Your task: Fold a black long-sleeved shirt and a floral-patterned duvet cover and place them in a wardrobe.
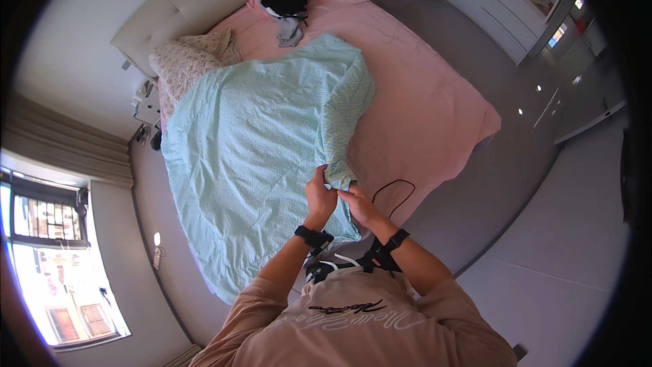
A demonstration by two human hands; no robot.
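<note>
Both the left hand (pixel 320 198) and right hand (pixel 361 207) pinch the folded edge of the blanket (pixel 251 129) near the foot edge of the bed (pixel 424 98); the fold runs away toward the headboard (pixel 173 10), most blanket lying leftward.

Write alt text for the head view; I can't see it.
The left hand and right hand hold an edge of a pale green quilt partly covering a pink bedsheet. A patterned pillow and bunched clothes lie towards the headboard.
</note>
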